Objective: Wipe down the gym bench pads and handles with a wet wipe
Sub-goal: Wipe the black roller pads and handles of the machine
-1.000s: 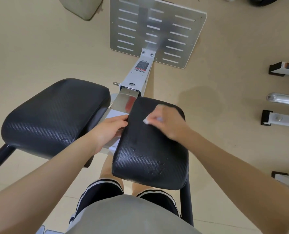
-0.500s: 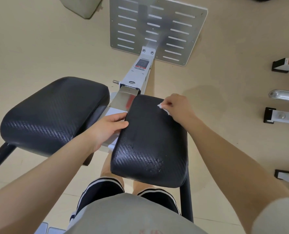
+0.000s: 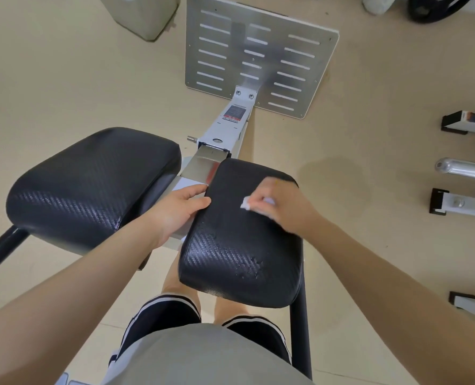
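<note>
Your right hand [image 3: 287, 209] presses a white wipe [image 3: 245, 203] (bunched in curled fingers) onto the right pad [image 3: 239, 245]. Your left hand [image 3: 178, 212] holds that pad's inner edge, thumb on top. The left pad [image 3: 92, 184] sits just beside.

Black weave-patterned pads [image 3: 239, 245], white wipe [image 3: 246, 203]
</note>
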The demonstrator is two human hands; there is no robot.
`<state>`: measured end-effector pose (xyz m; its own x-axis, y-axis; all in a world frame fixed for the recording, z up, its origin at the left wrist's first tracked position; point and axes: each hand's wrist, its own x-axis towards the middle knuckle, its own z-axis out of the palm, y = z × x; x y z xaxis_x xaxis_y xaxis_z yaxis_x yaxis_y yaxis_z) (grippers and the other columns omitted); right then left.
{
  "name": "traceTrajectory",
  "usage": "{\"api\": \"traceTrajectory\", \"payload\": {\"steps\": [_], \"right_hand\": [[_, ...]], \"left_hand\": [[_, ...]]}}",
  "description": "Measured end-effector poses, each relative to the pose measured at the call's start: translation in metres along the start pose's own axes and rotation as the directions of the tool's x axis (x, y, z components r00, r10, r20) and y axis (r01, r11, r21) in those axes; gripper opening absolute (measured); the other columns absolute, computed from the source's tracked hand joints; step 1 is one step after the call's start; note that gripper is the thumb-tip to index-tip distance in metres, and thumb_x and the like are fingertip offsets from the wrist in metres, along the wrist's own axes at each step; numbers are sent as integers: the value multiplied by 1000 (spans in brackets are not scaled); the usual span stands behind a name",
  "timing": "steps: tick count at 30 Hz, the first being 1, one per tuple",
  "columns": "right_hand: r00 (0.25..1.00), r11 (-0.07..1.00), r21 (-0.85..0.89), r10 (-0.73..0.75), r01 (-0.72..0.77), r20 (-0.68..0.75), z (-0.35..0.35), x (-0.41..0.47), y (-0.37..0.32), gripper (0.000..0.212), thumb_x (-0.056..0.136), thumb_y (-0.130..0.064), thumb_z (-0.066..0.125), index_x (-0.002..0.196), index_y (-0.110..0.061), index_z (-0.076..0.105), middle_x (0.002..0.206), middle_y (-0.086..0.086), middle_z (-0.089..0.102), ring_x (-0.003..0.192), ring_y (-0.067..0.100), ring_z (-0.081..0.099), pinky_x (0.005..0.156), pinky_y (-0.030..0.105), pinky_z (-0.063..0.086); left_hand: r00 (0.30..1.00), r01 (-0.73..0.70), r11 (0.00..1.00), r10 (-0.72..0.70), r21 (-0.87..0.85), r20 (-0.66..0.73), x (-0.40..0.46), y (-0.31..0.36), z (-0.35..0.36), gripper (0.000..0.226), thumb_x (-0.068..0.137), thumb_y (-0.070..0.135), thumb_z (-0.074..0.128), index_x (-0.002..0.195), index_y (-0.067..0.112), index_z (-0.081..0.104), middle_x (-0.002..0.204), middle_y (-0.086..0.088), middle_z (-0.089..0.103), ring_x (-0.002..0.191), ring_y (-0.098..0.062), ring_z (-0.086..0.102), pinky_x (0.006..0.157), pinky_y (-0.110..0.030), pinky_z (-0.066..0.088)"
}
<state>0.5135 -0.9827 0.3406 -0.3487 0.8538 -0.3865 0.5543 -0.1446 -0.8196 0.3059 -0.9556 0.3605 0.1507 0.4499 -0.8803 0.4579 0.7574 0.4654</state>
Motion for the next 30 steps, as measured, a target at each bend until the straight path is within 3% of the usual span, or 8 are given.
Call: {"api": "traceTrajectory", "payload": {"steps": [6, 10, 15, 18, 21, 24, 27, 30], "right_hand": [[940, 975, 49, 224, -219, -258, 8, 37, 40, 9, 83, -10, 66, 82, -2, 71, 91, 10, 60, 82, 15, 53, 69, 11, 37], [987, 996, 38, 89, -84, -131, 7, -7, 6, 19, 81, -13, 66, 64, -24, 65, 77, -15, 64, 74, -6, 53, 69, 6, 35], [993, 998, 42, 52, -48, -106, 15, -60, -8, 18, 79, -12, 69, 68, -25, 71, 72, -18, 57, 73, -5, 54, 67, 5, 35], [989, 992, 103, 80, -67, -125, 9, -42, -3, 27, 78, -8, 69, 61, -28, 67, 71, -17, 58, 73, -8, 56, 67, 5, 37], [967, 981, -3, 193, -196, -165, -2, -1, 23, 14, 82, -14, 65, 68, -10, 69, 77, -7, 65, 74, -2, 57, 63, 5, 37], [907, 925, -81, 344, -372, -242, -5, 25, 54, 20, 86, -21, 61, 82, -4, 71, 92, 6, 71, 87, 19, 62, 74, 21, 43], [894, 932, -1, 348, -363, -281, -2, 15, 50, 16, 84, -24, 64, 76, -13, 72, 92, 0, 72, 92, 15, 64, 83, 27, 47], [937, 969, 122, 240, -215, -252, 2, -31, 17, 25, 79, -16, 71, 62, -34, 68, 78, -16, 67, 82, -1, 61, 77, 15, 43]], "left_hand": [[993, -58, 997, 62, 44, -103, -5, -1, 5, 58, 95, 21, 49, 146, 24, 23, 108, 15, 51, 106, -11, 50, 96, -22, 34], [987, -110, 992, 117, 67, -108, -14, -1, 17, 38, 98, 17, 41, 134, 28, 42, 115, 10, 54, 86, 3, 52, 70, -13, 40], [990, -102, 995, 102, 1, -101, -20, -1, 19, 41, 95, 17, 48, 134, 29, 44, 110, 14, 53, 89, 0, 52, 80, -17, 38], [993, -100, 994, 98, -36, -65, -21, -4, 18, 31, 95, 16, 48, 121, 34, 47, 100, 20, 58, 81, 7, 53, 67, -12, 41], [995, -92, 994, 90, -58, -41, -19, -8, 16, 37, 95, 18, 49, 131, 23, 48, 105, 14, 61, 85, 5, 57, 66, -11, 43], [994, -101, 992, 98, -74, -38, -16, -11, 14, 35, 95, 18, 50, 129, 27, 48, 99, 18, 61, 85, 6, 57, 65, -10, 44], [993, -114, 991, 113, -66, -14, -14, -12, 12, 28, 95, 18, 49, 118, 34, 48, 96, 21, 61, 83, 6, 58, 62, -8, 45], [992, -128, 990, 128, -66, 3, -13, -13, 9, 22, 95, 18, 49, 109, 36, 50, 92, 22, 62, 82, 4, 59, 64, -13, 46]]}}
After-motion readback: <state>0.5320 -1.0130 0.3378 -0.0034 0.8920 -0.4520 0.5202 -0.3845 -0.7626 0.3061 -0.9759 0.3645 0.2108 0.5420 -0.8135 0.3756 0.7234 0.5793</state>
